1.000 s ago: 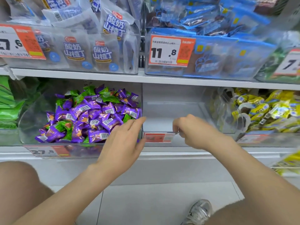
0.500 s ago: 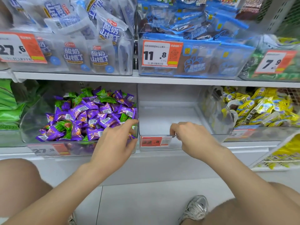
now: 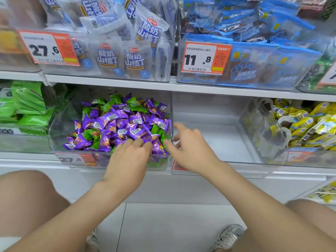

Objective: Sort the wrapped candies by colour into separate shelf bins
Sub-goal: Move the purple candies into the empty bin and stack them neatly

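I see a mixed pile: purple candies dominant, green candies scattered through it, white barcode patches on the wrappers. Their bin is clear, and so is the neighbouring bin. Price tags: white, orange block, black digits. Upper packets are frosted white with blue lettering, blue packs beside them. Yellow sweets on the right, green packs on the left. Shelf is white.

My left hand palm down, forearm reaching forward from lower left, fingers bent downward at knuckles, tips out of sight; grip unclear. My right hand just beside it, palm down, its fingers spread, loose, holding nothing. Both arms bare.
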Demonstrator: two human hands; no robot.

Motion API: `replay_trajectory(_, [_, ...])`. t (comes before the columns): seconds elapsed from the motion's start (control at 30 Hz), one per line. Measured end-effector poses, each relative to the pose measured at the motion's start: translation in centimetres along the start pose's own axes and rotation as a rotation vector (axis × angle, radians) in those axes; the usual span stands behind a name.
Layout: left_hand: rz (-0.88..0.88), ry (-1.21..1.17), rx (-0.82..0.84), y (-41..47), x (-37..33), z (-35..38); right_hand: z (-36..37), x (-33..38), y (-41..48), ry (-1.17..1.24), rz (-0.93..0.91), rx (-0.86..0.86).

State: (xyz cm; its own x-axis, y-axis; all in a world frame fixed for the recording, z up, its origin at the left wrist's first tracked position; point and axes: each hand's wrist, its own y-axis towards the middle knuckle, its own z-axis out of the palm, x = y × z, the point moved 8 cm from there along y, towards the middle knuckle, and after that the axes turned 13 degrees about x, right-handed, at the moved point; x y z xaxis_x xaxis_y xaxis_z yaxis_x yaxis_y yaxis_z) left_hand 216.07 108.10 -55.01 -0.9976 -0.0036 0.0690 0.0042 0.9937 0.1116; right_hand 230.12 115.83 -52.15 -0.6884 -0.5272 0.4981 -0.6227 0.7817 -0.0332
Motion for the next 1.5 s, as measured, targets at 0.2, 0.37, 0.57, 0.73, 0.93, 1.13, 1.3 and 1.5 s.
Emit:
replay_trajectory(0.2, [0.113,-0.194,0.002,0.1,0.7,-0.6,-0.3,0.6,2.6,-0.030,0.081,-0.057])
replay_trajectory(0.37, [0.135,-0.225,0.035,-0.9,0.4,-0.3,0.4,0.9,2.1,-0.092,0.065,-0.040])
replay_trajectory(0.57, [0.119,-0.309,0.100,-1.2,0.7,-0.9,0.5,1.1,1.7,-0.114,0.081,-0.007])
replay_trajectory(0.73, [0.018,-0.484,0.010,-0.8,3.4,-4.3,-1.1,4.0,0.2,-0.379,-0.021,-0.203])
replay_trajectory(0.93, [-0.106,-0.372,0.044,1.6,7.4,-3.6,3.0,7.2,3.2,-0.460,-0.362,0.169])
replay_trajectory(1.13, [0.003,-0.280,0.230,3.2,5.5,-2.5,3.3,6.9,6.1,-0.533,-0.274,0.199])
replay_trajectory(1.3, [-0.078,-0.311,0.168,3.7,6.6,-2.2,0.7,5.9,6.4,-0.293,-0.244,0.078])
replay_trajectory(1.5, [-0.091,-0.365,-0.068,2.9,6.4,-4.1,-4.2,4.1,3.9,0.221,-0.230,-0.035])
